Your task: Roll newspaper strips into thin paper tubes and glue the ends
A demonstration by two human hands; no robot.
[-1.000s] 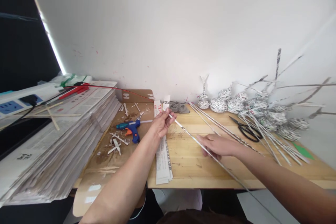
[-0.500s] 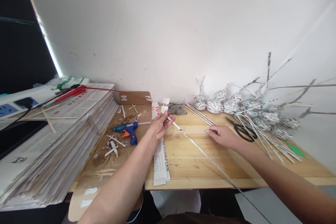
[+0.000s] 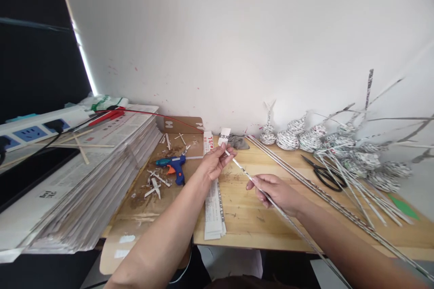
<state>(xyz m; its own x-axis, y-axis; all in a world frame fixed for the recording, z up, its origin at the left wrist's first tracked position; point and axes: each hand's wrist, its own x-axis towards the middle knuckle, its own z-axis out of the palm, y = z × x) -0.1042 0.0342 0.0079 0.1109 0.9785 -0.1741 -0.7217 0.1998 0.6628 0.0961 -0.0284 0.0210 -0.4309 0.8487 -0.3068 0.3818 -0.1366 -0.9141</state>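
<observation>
My left hand (image 3: 215,162) pinches the end of a small white paper strip (image 3: 224,136) together with the tip of a long thin rolled newspaper stick (image 3: 244,172). That stick slants down to the right across the wooden table (image 3: 244,216) and passes through my right hand (image 3: 275,190), whose fingers are closed around it about a hand's length further along. Flat newspaper strips (image 3: 213,207) lie on the table under my left wrist.
A blue hot glue gun (image 3: 172,163) and paper scraps lie on brown cardboard (image 3: 135,216) at the left. A tall newspaper stack (image 3: 77,189) with a power strip (image 3: 37,128) stands further left. Black scissors (image 3: 323,174), several rolled sticks (image 3: 305,180) and woven paper gourds (image 3: 298,137) are at the right.
My right hand left the sticks lying at the back of the table, came back toward me and closed on the long stick. My left hand kept its hold. The camera shifted slightly.
</observation>
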